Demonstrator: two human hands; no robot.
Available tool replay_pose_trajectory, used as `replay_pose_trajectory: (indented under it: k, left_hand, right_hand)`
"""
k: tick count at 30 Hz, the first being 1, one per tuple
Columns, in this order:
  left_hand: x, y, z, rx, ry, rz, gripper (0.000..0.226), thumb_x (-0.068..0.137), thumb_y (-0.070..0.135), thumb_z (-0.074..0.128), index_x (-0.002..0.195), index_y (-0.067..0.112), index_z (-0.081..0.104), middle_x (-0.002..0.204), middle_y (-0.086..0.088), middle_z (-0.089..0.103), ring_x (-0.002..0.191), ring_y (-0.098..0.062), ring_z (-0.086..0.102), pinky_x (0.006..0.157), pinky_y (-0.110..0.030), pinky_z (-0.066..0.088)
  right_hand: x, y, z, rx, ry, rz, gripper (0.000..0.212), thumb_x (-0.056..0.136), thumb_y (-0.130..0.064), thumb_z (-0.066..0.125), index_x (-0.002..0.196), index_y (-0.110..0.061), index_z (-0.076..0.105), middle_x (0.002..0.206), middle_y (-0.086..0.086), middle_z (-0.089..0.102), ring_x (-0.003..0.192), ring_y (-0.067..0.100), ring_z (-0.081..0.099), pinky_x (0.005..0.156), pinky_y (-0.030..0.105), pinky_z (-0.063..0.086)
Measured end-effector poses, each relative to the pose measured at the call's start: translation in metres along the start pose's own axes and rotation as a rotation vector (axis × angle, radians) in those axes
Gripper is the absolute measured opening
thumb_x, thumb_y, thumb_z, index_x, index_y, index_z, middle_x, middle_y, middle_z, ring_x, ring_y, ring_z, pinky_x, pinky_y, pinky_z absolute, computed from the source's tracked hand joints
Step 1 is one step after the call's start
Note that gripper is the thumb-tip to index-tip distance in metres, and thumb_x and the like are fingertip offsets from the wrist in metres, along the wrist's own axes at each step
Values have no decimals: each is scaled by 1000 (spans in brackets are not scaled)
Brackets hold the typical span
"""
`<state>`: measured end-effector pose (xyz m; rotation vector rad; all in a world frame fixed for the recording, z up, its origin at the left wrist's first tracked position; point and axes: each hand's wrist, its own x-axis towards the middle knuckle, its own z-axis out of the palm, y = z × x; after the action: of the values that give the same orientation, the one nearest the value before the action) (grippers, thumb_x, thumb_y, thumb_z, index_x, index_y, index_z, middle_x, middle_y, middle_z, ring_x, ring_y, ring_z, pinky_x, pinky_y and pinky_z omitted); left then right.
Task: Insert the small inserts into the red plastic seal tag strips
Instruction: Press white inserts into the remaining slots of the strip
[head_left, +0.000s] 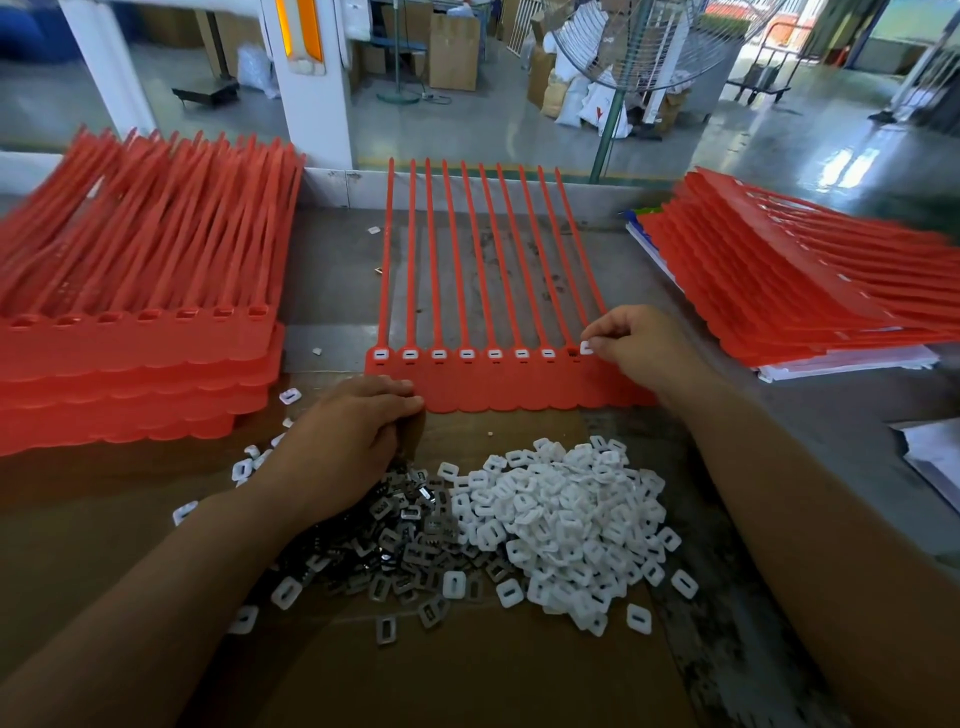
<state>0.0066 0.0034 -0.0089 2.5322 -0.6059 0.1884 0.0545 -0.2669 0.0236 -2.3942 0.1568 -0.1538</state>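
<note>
Red plastic seal tag strips (493, 384) lie flat mid-tabletop (332, 270). They look thin, light and bendy, so they likely need pinning at their stiffer lower band. The white inserts (571, 514) look tiny and hard, best pinched by their edges. The right hand (644, 348) pinches one insert (587, 347) beside the empty socket, wrist raised. The left hand (353, 441) presses flat, closed-together fingers on the band's left edge.

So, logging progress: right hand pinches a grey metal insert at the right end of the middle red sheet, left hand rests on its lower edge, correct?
No: the head view shows the right hand pinching a white insert, not a grey metal one, at the right end of the middle red sheet; the left hand rests on its lower edge.
</note>
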Motion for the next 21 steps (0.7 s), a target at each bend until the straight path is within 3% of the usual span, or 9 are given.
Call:
replay_pose_trajectory:
  k: [3,10,15,21]
  left_hand:
    - [0,0,0,-1,0,-8,40,83,-3,48,119,12,59,132,-1,51,124,-16,43,105,-21,23]
    - [0,2,0,10,-3,-7,41,84,-2,48,120,13,59,133,-1,51,125,-16,42,106,-24,24]
    - [-1,3,0,12,-4,-4,40,84,-2,48,120,12,59,133,-1,50,125,-17,42,106,-23,24]
    - [0,3,0,19,-3,-1,41,84,-2,47,121,13,58,133,-1,50,125,-16,41,105,-21,21]
  right_hand:
    - [7,3,5,-13,17,7,15,85,-8,61,97,-5,69,99,9,66,87,13,55,80,24,42]
    - [12,8,12,-19,7,9,11,85,-9,60,92,-12,69,85,-2,60,81,9,54,74,23,40]
    - [12,10,15,-73,13,-20,10,85,-11,61,90,-12,70,86,-3,61,85,10,56,81,29,46]
    - [8,12,14,82,50,-4,15,78,-8,70,93,-9,71,88,1,65,76,5,56,77,21,44]
